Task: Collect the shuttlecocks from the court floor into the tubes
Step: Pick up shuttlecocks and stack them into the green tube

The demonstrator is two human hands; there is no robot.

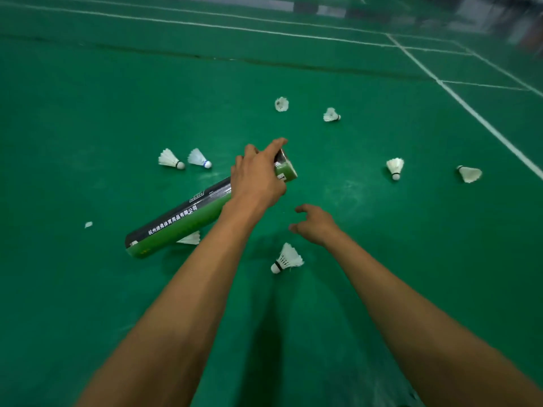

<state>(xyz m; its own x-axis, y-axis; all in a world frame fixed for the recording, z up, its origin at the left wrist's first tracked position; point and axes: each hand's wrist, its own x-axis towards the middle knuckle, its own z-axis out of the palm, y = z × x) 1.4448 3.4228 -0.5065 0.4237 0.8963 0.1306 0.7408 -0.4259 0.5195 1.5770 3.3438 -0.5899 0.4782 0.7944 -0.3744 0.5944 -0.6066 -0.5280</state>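
Note:
My left hand (257, 174) grips a green and black shuttlecock tube (188, 218) near its open upper end, holding it slanted above the green court floor. My right hand (316, 224) hovers just right of it, fingers loosely curled and holding nothing. A white shuttlecock (286, 258) lies on the floor right below my right hand. Another shuttlecock (189, 238) is partly hidden under the tube. A pair of shuttlecocks (185, 158) lies to the left, two (305, 110) lie farther ahead, and two (395, 167) lie on the right.
A loose white feather (88, 224) lies on the floor at the left. White court lines (470, 111) run along the right and across the far side. Blurred objects stand at the court's far edge (323, 7).

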